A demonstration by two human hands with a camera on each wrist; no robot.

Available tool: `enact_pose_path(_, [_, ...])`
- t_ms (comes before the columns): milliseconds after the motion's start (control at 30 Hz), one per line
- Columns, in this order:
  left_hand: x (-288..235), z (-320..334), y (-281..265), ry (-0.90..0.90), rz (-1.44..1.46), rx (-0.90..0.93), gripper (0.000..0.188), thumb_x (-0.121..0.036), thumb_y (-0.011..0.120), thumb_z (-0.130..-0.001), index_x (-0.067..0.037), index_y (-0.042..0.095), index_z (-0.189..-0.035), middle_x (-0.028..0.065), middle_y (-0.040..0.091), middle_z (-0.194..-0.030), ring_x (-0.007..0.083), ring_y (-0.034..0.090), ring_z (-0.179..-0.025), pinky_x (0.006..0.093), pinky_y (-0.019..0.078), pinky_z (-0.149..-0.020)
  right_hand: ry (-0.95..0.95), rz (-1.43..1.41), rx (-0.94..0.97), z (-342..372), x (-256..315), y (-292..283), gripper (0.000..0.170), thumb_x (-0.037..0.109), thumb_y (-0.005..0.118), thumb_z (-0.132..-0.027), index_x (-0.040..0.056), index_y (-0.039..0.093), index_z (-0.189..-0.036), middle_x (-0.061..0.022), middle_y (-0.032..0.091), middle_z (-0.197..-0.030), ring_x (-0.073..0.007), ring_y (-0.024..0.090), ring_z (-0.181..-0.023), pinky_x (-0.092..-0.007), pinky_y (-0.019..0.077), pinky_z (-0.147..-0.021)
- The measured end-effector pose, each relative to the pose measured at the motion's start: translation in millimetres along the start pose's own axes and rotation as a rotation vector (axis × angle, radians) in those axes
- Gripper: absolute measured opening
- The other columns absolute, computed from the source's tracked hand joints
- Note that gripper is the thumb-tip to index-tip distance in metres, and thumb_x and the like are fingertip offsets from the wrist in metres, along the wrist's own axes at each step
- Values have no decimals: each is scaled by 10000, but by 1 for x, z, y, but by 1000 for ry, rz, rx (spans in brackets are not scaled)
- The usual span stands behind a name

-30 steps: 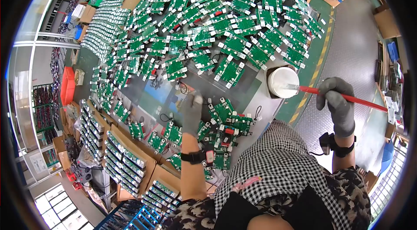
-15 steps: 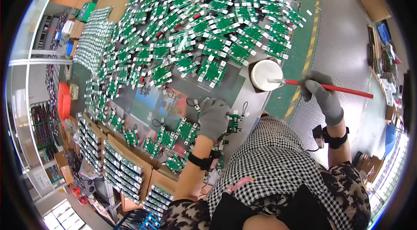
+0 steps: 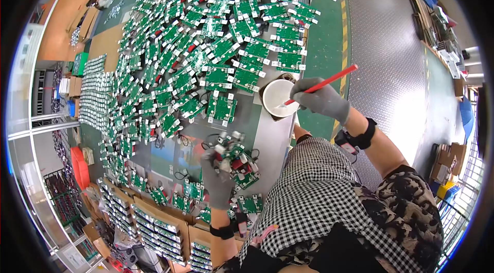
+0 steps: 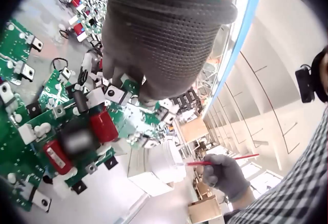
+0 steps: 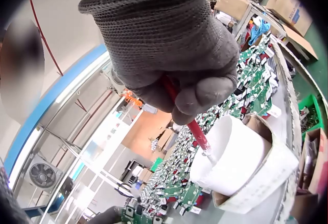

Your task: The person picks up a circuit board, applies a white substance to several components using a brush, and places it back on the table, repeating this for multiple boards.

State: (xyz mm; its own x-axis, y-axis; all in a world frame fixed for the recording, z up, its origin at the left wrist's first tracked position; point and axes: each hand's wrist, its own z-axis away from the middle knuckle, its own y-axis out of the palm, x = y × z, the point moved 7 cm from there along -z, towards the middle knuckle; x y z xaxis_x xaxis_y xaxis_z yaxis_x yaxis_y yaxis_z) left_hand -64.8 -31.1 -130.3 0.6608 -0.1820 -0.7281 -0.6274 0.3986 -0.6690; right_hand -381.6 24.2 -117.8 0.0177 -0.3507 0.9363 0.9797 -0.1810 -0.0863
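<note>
Head view: the left hand (image 3: 216,183) grasps a circuit board (image 3: 234,150) over the near part of the worktop (image 3: 268,141), fingers bent at the board's edge; whether this board is clear of those beneath it cannot be told. The right hand (image 3: 320,102) grasps a red-handled brush (image 3: 332,78), its tip inside a white tub (image 5: 236,155).

Caution, as judged from this position:
1. Snagging. Neighbouring boards (image 3: 221,108) lie crowded and overlapping, with projecting metal tabs; a quick pull on the held board could drag others or scrape components.
2. Tipping. The tub stands beside the worktop's right edge; a sideways lever of the brush against the rim could upset it.
3. Dripping. If the brush tip is loaded and not wiped on the rim, material could fall on boards or glove.

Containers: the tub sits in a carton (image 5: 264,180) that fits loosely around its lower part. The tub's interior appears white; whether this is a filling or the bare wall, and to what level, cannot be determined. Cardboard boxes (image 3: 175,215) beyond the worktop's lower-left edge carry rows of modules (image 3: 159,229). Contents of the red bin (image 3: 78,167) farther left cannot be made out.
</note>
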Motion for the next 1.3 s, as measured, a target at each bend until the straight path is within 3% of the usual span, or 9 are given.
enact_pose_path(67, [11, 6, -12, -38, 403, -236, 409, -80, 590, -863, -23, 469, -1249, 127, 528, -1071, 204, 536, -899, 321, 453, -755, 78, -11, -3, -5, -6, 2, 142, 129, 555, -820, 4, 620, -831, -39, 584, -656, -85, 550, -548, -248, 445, -504])
enact_pose_path(267, [-26, 29, -23, 283, -438, -429, 443, -190, 473, -961, 22, 371, -1336, 181, 486, -1244, 240, 535, -1006, 377, 453, -862, 300, -257, 4, 1, -18, -9, 145, 140, 566, -815, 25, 631, -873, -52, 581, -613, -82, 488, -450, -222, 375, -419])
enact_pose_path(400, [-36, 19, -63, 123, 17, -626, 480, -268, 499, -948, 55, 413, -1293, 139, 548, -1173, 209, 569, -976, 355, 491, -789, 206, -424, -90, 19, 14, -15, 220, 167, 507, -833, -9, 611, -915, -47, 567, -607, -97, 468, -439, -221, 372, -425])
enact_pose_path(467, [-51, 1, -51, -201, 882, -108, 518, -292, 515, -950, 10, 382, -1349, 111, 564, -1125, 165, 580, -933, 294, 489, -770, 102, -536, -54, 26, 38, -7, 251, 166, 471, -841, -24, 595, -949, -61, 566, -607, -114, 467, -433, -228, 375, -426])
enact_pose_path(667, [-66, 2, -61, -217, 660, 29, 430, -235, 488, -941, 12, 495, -1293, 60, 591, -1088, 86, 548, -915, 212, 451, -739, -69, -572, 272, 41, 84, 29, 278, 169, 459, -839, -47, 586, -960, -126, 645, -694, -170, 615, -531, -226, 482, -483])
enact_pose_path(733, [-84, -1, -58, 31, 525, 206, 437, -193, 491, -927, 21, 481, -1308, 78, 593, -1125, 103, 549, -949, 230, 455, -795, -72, -449, 269, 42, 91, 35, 238, 150, 523, -820, -50, 623, -901, -112, 654, -696, -155, 631, -554, -226, 493, -490])
enact_pose_path(867, [-76, 7, -49, -137, 516, 436, 422, -140, 505, -905, 22, 499, -1294, 125, 606, -1170, 146, 555, -1035, 268, 429, -904, -49, -309, 305, 41, 108, 48, 197, 98, 539, -785, -35, 651, -879, -66, 627, -656, -111, 587, -543, -216, 464, -492])
enact_pose_path(1200, [-82, 12, -53, -128, 465, 536, 414, -127, 516, -894, 30, 513, -1278, 155, 622, -1154, 162, 573, -1038, 280, 443, -903, -495, -42, 513, 50, 141, 70, 162, 29, 556, -722, -28, 666, -826, -75, 615, -684, -147, 562, -607, -272, 434, -564])
enact_pose_path(1300, [-86, 10, -54, -82, 416, 534, 410, -126, 517, -898, 32, 514, -1276, 160, 620, -1156, 168, 572, -1049, 284, 439, -910, -387, 54, 507, 45, 134, 67, 154, 66, 579, -703, -23, 664, -796, -105, 643, -709, -192, 599, -619, -292, 464, -578])
